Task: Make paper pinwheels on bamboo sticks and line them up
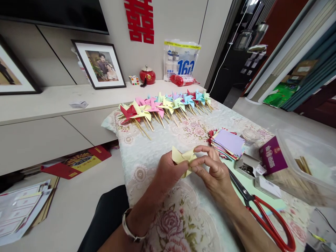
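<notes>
Found between both hands, above the table [154, 145]: a yellow paper [182, 157], curled, with pointed corners raised. Left hand [168, 169]: grip closed on the paper's left side, thumb pressed across the near face. Right hand [212, 168]: grip drawn to a narrow pinch at the right edge, thumb and middle finger close together, index fingertip higher, at the upper corner. Not discernible: any pin or other small part between the fingers.

Risks, as judged. Springing back of a folded corner, from any slackening of the left thumb. Creasing or tearing near the middle, from too hard a pinch or opposed pulling. Uneven overlap of the corners, from a slip of the right fingertips.

Noted beside the right forearm [237, 210]: scissors [246, 194], lying on pale green paper [274, 203], blades directed alongside the right hand. Liable to scratch or be knocked, given a careless sweep of that arm. Noted also: a small box [243, 161], top open, dark metal pieces [246, 170] inside; liable to spill if nudged. Well apart, along the far edge: pinwheels [151, 105], little exposed.
</notes>
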The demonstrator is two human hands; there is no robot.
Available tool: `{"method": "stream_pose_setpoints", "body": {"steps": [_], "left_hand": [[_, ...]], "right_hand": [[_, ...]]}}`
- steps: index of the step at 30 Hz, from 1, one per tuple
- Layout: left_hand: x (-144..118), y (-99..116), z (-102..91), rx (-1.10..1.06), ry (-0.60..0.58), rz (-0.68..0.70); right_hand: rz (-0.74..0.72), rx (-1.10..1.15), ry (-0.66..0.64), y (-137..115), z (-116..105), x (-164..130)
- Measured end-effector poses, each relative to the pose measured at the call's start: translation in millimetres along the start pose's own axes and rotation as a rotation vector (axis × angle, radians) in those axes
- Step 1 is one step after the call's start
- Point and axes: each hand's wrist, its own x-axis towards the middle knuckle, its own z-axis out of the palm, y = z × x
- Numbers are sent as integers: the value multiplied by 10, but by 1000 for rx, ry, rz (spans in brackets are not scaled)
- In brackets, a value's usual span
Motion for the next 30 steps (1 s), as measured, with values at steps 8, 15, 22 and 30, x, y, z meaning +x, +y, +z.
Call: {"method": "stream_pose_setpoints", "body": {"steps": [8, 15, 22, 30], "left_hand": [[5, -50, 1, 21, -31, -2], [-13, -40, -4, 14, -18, -17], [-15, -49, 0, 31, -7, -20], [6, -66, 5, 47, -1, -2]], "right_hand": [[177, 165, -8, 21, 11, 4], [247, 225, -15, 16, -5, 18], [144, 73, -3, 47, -11, 14], [193, 60, -96, -32, -74, 28]]}}
